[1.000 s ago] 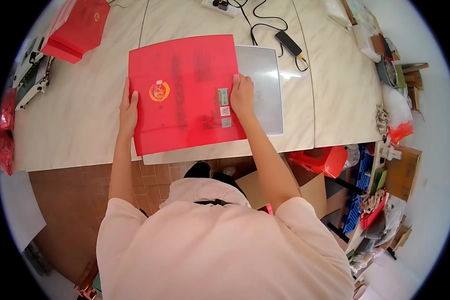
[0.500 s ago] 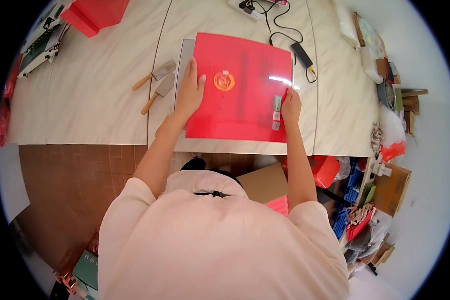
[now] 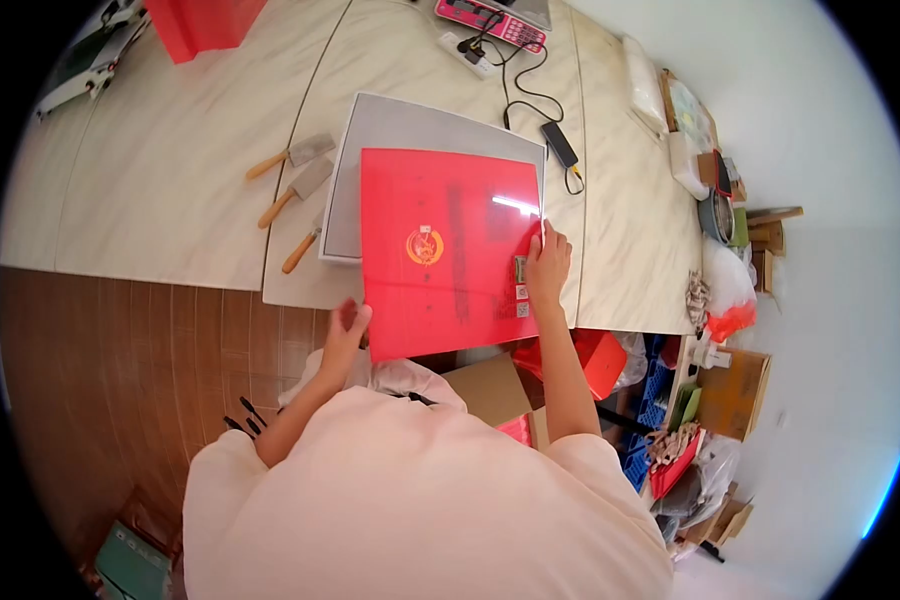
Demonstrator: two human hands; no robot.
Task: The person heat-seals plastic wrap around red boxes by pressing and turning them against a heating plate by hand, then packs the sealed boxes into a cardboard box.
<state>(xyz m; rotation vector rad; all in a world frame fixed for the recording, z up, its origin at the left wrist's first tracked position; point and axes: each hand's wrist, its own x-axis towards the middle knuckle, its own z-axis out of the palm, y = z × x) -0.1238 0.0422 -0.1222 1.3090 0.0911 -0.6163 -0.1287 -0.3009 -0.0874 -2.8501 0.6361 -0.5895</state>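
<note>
A glossy red sheet (image 3: 440,215) with a round gold emblem and small labels on its right side lies over a shallow grey box with a pale rim (image 3: 410,118). Its near end sticks out past the table's front edge. At the near left corner, my left hand (image 3: 340,340) grips the sheet's edge, its fingers partly hidden. My right hand (image 3: 548,265) is closed on the right edge, by the labels. Left of the box lie two wooden-handled cleavers, one farther (image 3: 295,155) and one nearer (image 3: 295,192). A third wooden handle (image 3: 300,252) shows beside the box, its blade partly covered.
A black power adapter (image 3: 560,146) with cables lies right of the box, near a power strip (image 3: 467,55) and a pink device (image 3: 495,25). A red container (image 3: 205,25) stands at the back left. Below the table are an open cardboard box (image 3: 488,388) and a red bag (image 3: 595,360).
The red sheet has come toward me, uncovering more of the grey box. My left hand has shifted down to its near left corner. A third handle now shows. The camera view has turned.
</note>
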